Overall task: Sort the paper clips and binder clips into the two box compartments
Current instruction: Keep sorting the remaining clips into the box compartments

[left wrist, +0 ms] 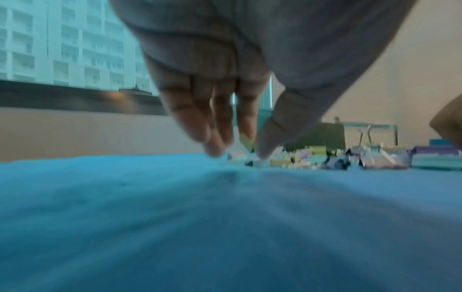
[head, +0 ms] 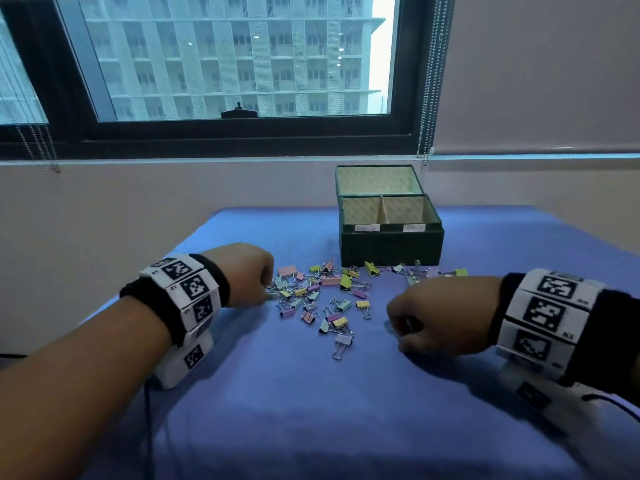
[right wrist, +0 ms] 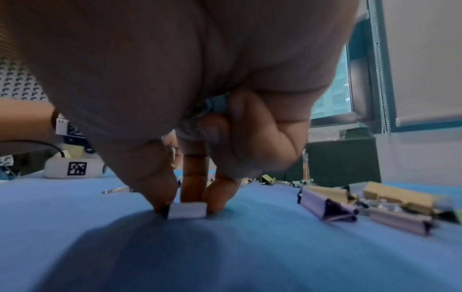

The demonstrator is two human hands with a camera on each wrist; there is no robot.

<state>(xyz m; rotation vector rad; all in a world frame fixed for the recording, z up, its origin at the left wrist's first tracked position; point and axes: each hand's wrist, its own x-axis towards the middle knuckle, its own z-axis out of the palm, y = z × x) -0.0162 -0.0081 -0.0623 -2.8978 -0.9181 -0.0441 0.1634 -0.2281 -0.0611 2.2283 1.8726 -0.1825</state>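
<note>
The blue cloth [head: 311,410] lies bare and wide in front of both wrists, its left edge running close beside the left forearm. At the left rim of the heap of binder clips [head: 322,299], the left hand [head: 247,275] reaches down with fingers [left wrist: 197,126] and thumb drawn close together, tips on the cloth among the small clips; the wrist view is too blurred to show whether anything is pinched. The heap spreads rightward up to the front wall of the green box [head: 391,245], which stands open with two compartments. The right hand [head: 446,317] is apart from the heap, thumb and fingertips [right wrist: 217,199] pinching a pale binder clip [right wrist: 187,211] on the cloth, with a blue clip [right wrist: 217,102] tucked under its curled fingers. The box labels are unreadable.
</note>
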